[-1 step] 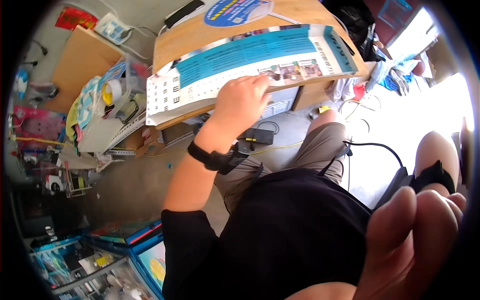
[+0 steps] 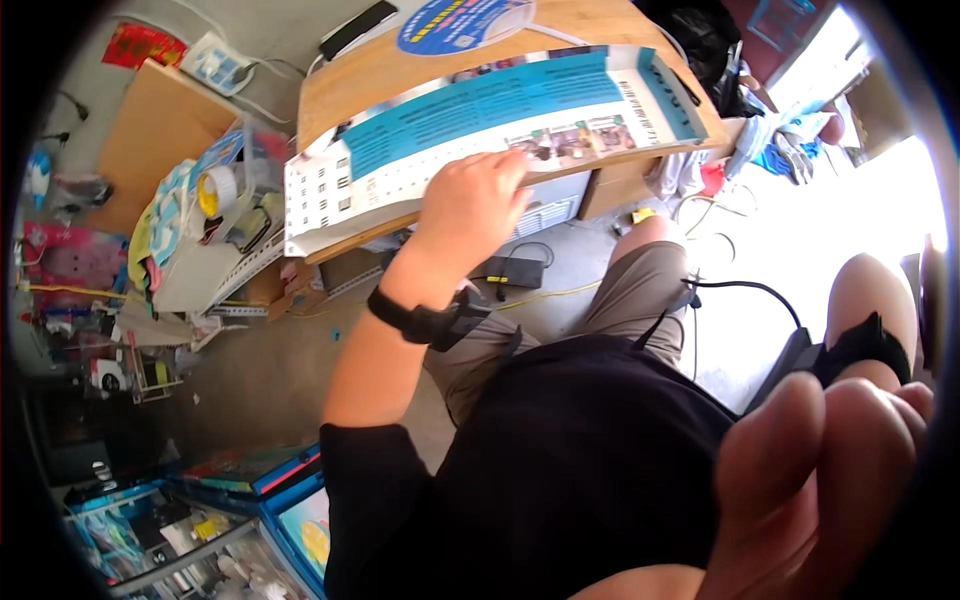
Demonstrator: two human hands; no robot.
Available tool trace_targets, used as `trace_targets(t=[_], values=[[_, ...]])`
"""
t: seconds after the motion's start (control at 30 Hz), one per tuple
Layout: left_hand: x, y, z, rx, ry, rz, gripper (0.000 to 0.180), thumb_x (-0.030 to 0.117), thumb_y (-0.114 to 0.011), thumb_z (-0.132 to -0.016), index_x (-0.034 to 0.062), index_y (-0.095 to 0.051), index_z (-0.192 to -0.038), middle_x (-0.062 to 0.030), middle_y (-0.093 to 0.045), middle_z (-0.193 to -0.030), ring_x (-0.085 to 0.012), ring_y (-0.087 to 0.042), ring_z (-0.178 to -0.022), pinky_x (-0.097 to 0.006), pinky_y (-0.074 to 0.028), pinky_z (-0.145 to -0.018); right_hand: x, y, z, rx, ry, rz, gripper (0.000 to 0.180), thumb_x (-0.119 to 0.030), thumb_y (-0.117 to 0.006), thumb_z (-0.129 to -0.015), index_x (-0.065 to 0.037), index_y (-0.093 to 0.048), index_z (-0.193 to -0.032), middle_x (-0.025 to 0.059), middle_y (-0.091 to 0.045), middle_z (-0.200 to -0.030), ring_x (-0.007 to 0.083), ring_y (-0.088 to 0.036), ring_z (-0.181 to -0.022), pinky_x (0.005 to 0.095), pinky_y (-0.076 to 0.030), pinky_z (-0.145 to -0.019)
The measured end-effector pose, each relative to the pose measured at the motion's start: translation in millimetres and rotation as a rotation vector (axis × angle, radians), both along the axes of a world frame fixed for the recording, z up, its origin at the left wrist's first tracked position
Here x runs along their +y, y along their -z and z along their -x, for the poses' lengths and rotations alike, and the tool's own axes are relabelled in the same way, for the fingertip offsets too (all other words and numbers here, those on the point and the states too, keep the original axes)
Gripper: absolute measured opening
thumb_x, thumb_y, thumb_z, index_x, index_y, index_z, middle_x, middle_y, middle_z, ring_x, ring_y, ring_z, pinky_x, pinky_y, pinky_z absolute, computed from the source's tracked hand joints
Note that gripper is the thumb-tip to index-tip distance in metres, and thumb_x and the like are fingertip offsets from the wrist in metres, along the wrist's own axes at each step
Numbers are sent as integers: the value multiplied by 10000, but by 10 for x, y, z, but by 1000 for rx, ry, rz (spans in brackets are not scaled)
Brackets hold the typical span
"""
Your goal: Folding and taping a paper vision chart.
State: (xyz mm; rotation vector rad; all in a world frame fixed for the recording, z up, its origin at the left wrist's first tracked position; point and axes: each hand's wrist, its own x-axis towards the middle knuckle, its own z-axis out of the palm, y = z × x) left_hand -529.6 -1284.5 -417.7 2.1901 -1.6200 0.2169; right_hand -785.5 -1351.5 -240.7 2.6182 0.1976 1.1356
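Observation:
A long printed sheet (image 2: 400, 185), white with a wide teal band and small photos, lies along the near edge of the wooden table (image 2: 340, 95). Its ends and far border are creased upward. My left hand (image 2: 472, 203) rests on the sheet's near edge, palm down, fingers lying over the paper; a black band circles that wrist. Very close and blurred at the lower right is my right hand (image 2: 800, 490), raised with bent fingers. Whatever its fingers may hold is hidden. Another black strap is on the right forearm.
On the table's far side are a round blue fan (image 2: 465, 22) and a dark phone-like slab (image 2: 358, 28). Left stands a clear bin (image 2: 265, 155) with a yellow tape roll (image 2: 212, 190). A black power adapter (image 2: 512, 271) and cables lie on the floor. Glass display cases (image 2: 200, 540) are lower left.
The whole view shifts slightly. My left hand stays on the sheet, and my right hand stays raised close by with its fingers bent.

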Motion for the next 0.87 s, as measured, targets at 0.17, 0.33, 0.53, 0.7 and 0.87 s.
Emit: trace_targets(t=[0.17,0.33,0.53,0.7,0.87], values=[[20,-19,22,34,-20,-1,361,190,-694,-812,25,-650,-1130,-143,-695,-1002,-333,-651,-937,-412,-523,-805,64,142,-274,-18,-85,98,164,-20,-621,-724,-25,-526,-858,61,-504,-615,162,-434,-519,299,-427,-510],[-27,78,13,-2,37,94,170,89,-651,-805,12,-635,-956,-145,-683,-907,-333,-651,-866,-432,-519,-728,-229,669,-745,46,-40,290,139,-144,-585,-765,-52,-484,-793,23,-465,-588,148,-439,-513,288,-345,-522],[184,46,-3,-155,27,78,95,44,-570,-812,38,-640,-876,-112,-709,-1028,-284,-669,-937,-398,-525,-792,-1072,1222,-1141,419,254,338,186,-209,-645,-742,-81,-574,-856,38,-569,-778,172,-564,-668,316,-396,-584],[436,4,-3,-176,-81,52,112,-10,-618,-783,32,-659,-878,-85,-720,-1005,-282,-675,-907,-394,-526,-776,-2226,1523,-1319,479,515,8,157,-136,-650,-780,-84,-570,-905,77,-605,-849,249,-658,-788,360,-523,-659],[524,-70,-96,-189,-113,15,126,16,-644,-775,57,-668,-891,-90,-712,-1053,-281,-669,-943,-384,-525,-790,-2770,1774,-1488,530,448,-284,191,-179,-668,-821,-112,-583,-978,111,-623,-949,300,-663,-920,386,-535,-778]])
